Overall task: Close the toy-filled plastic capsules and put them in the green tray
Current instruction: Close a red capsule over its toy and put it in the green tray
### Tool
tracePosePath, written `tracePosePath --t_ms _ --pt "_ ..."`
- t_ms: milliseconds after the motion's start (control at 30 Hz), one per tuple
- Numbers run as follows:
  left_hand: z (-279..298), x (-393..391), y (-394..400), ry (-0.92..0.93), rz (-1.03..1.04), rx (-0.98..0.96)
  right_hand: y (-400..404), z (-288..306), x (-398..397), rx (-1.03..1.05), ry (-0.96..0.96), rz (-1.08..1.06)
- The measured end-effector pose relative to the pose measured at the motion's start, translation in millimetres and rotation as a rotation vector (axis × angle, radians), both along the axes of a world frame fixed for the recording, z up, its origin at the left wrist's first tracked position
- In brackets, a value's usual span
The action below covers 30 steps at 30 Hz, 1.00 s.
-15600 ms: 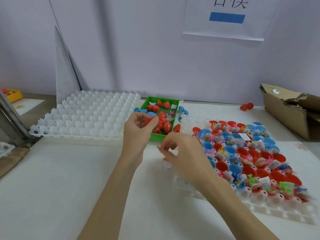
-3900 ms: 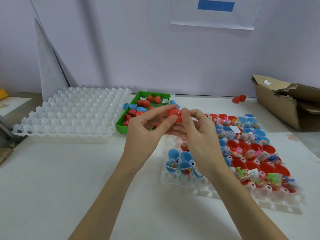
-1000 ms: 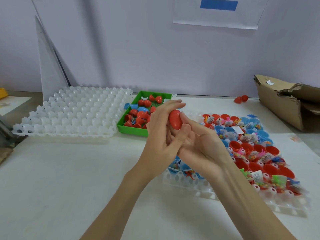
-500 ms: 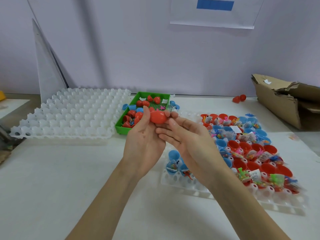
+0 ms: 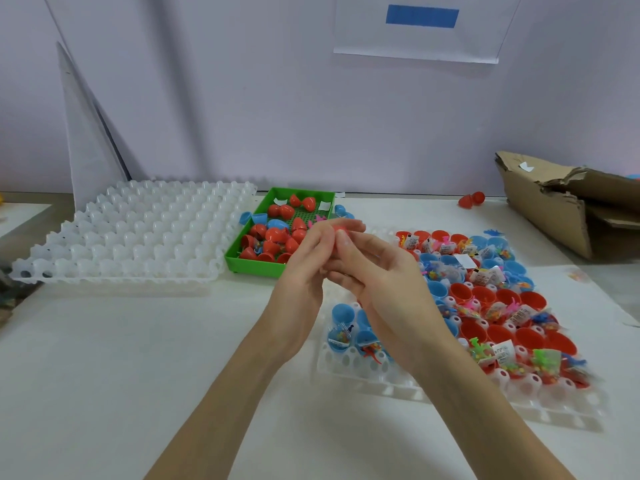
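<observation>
A red capsule [image 5: 342,224] shows only as a sliver between my fingertips, just right of the green tray [image 5: 254,266]. My left hand [image 5: 304,271] grips it with fingers and thumb. My right hand [image 5: 384,285] lies against the left with fairly straight fingers, its thumb tip touching the capsule. The green tray holds several red capsules [image 5: 277,234] and a blue one [image 5: 278,223]. Under my right wrist, a white holder tray [image 5: 450,393] carries open red halves [image 5: 530,337] and blue halves [image 5: 343,313], many with small bagged toys.
An empty white cell tray [image 5: 138,237] lies left of the green tray, with a white board [image 5: 86,150] leaning on the wall behind it. A torn cardboard box [image 5: 554,209] stands at the right. A red capsule [image 5: 471,200] lies at the far table edge.
Both hands have stayed together near the green tray. The capsule, plainly seen in my left hand half a second ago, is now mostly hidden between the fingertips of both hands.
</observation>
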<state>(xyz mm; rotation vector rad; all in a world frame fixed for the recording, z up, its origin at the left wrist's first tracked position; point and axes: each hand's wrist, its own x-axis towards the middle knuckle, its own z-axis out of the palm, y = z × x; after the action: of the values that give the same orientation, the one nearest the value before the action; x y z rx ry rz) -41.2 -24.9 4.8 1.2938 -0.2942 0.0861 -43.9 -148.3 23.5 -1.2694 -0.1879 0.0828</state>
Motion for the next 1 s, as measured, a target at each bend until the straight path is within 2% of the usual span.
tracePosePath --t_ms 167,400,500,567,600,667,767,800,867,933,1000 --pt "-6 3 -2 -0.014 0.022 0.125 -3 -1 3 0.026 0.082 -0.002" --pt "-14 8 -5 -0.132 0.052 0.177 -4 0 1 -0.005 0.056 -0.02" --pt "-10 13 -5 -0.157 0.11 0.223 -5 1 2 -0.024 0.101 -0.031" --pt "-7 23 0 -0.075 0.193 0.182 -14 8 8 0.135 0.234 0.036" --pt "-7 26 4 -0.03 0.246 0.136 -22 15 15 0.286 0.322 0.094" --pt "-10 24 11 -0.059 0.364 0.049 -48 38 38 0.591 0.449 0.123" --pt "-13 18 19 -0.053 0.443 -0.124 -101 83 89 0.86 0.421 -0.077" --pt "-11 20 19 -0.043 0.458 -0.152 -117 97 104 0.858 0.364 -0.167" --pt "-9 20 20 -0.003 0.466 -0.161 -142 108 126 0.702 0.31 -0.336" --pt "-8 21 20 0.013 0.47 -0.163 -152 98 136 0.45 0.33 -0.382" --pt "-9 20 20 0.005 0.469 -0.16 -147 76 135 0.07 0.307 -0.345"
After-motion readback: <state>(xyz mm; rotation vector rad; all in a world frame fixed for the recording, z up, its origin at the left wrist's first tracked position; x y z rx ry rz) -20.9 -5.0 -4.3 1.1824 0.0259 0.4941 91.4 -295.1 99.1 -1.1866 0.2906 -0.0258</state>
